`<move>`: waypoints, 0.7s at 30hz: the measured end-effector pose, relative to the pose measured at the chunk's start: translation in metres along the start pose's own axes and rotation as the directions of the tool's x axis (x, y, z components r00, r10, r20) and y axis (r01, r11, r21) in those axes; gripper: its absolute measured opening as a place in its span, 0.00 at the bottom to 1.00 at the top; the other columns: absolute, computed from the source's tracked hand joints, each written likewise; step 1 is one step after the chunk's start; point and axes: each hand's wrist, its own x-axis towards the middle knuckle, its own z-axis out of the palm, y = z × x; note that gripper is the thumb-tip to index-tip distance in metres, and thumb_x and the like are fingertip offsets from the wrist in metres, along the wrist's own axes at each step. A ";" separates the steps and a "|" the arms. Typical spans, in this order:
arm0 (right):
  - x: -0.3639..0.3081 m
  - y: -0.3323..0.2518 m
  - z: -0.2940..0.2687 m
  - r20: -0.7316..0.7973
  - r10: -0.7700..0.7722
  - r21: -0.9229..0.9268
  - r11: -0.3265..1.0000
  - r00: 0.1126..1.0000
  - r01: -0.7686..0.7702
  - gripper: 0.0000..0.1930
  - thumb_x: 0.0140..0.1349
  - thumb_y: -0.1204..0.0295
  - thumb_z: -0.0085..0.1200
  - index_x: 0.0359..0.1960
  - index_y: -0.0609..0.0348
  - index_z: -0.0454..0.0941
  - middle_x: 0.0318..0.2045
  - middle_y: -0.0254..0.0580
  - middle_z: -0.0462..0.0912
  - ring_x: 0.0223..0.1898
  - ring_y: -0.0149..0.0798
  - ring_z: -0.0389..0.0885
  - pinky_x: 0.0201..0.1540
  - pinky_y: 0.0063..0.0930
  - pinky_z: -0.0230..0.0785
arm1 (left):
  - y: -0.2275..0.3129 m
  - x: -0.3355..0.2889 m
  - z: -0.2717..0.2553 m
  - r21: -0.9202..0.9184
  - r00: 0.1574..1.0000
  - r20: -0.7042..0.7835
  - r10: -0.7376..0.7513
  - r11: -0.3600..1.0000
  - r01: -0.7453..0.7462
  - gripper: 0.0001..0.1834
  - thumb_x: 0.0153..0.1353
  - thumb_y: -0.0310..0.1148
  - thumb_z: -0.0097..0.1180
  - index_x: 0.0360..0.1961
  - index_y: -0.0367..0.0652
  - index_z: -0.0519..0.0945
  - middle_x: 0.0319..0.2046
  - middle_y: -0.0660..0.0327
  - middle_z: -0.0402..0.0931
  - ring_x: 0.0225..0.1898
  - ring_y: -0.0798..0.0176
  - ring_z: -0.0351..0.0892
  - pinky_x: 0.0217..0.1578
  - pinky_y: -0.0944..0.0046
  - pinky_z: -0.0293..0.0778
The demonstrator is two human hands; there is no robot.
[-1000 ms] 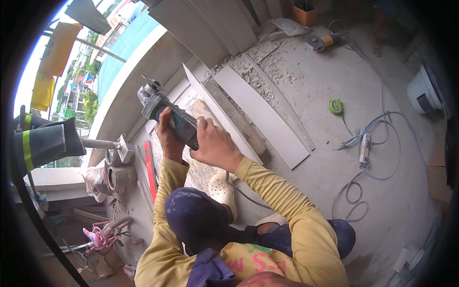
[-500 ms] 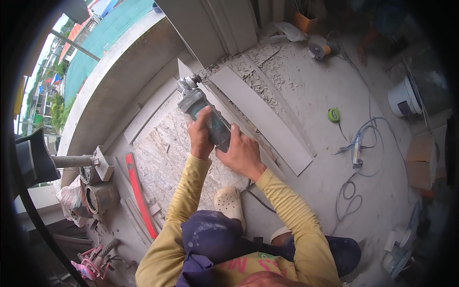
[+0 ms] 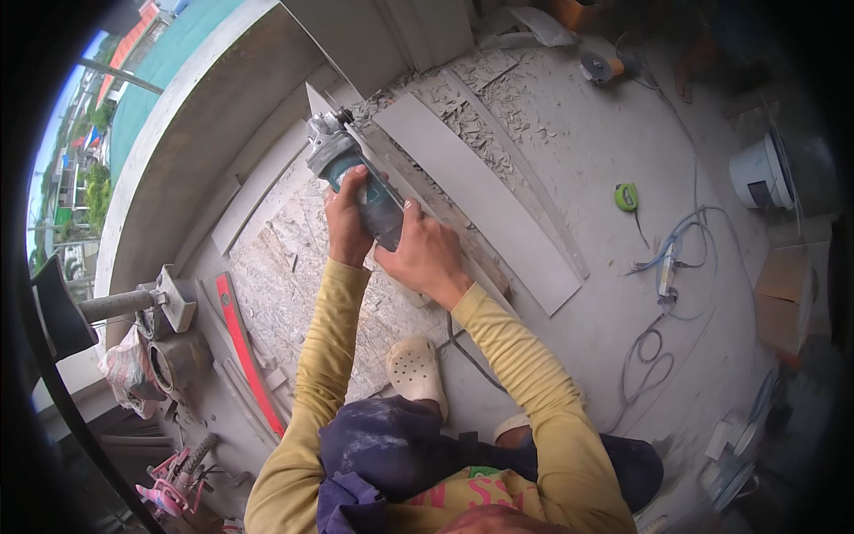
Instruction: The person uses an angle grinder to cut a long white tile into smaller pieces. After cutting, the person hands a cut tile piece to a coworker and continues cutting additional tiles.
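The teal-and-dark angle grinder with a grey metal head [image 3: 378,206] is gripped in both hands, above a dusty, pale, speckled sheet [image 3: 302,307] on the floor: the left hand [image 3: 349,222] wraps its body from the left, thumb on top, and the right hand [image 3: 429,254] closes round the rear end. Its long axis slants up and leftward from the right hand, so the head points away from the person, with the left hand nearer to it. A long, flat, pale grey board [image 3: 480,200] lies to the tool's right, slanting the same way but less steeply, closer to the right hand; whether the head touches the narrow, pale, pointed strip [image 3: 317,101] beside it, I cannot tell
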 end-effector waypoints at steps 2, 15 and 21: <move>0.000 0.003 0.003 -0.012 -0.001 0.010 1.000 1.000 0.001 0.34 0.55 0.59 0.69 0.54 0.74 0.71 0.34 0.65 0.89 0.38 0.65 0.91 0.44 0.57 0.83 | -0.002 0.002 -0.003 0.011 1.000 0.014 -0.016 1.000 0.015 0.26 0.72 0.41 0.64 0.62 0.32 0.78 0.44 0.49 0.87 0.40 0.53 0.90 0.45 0.55 0.89; -0.002 0.007 0.000 0.025 0.020 0.037 0.999 0.999 -0.021 0.34 0.56 0.59 0.69 0.56 0.73 0.70 0.36 0.65 0.89 0.39 0.66 0.92 0.46 0.57 0.84 | -0.004 -0.003 -0.003 0.013 0.999 0.020 -0.038 0.999 0.038 0.26 0.73 0.39 0.64 0.63 0.31 0.79 0.47 0.51 0.87 0.44 0.58 0.89 0.48 0.57 0.89; -0.003 0.010 0.002 0.005 0.015 0.037 0.999 1.000 -0.015 0.33 0.56 0.57 0.71 0.53 0.71 0.72 0.34 0.65 0.89 0.38 0.66 0.91 0.43 0.57 0.83 | -0.002 -0.008 0.009 -0.026 1.000 -0.016 -0.006 1.000 0.006 0.19 0.73 0.37 0.65 0.57 0.35 0.81 0.41 0.52 0.87 0.37 0.59 0.89 0.41 0.59 0.88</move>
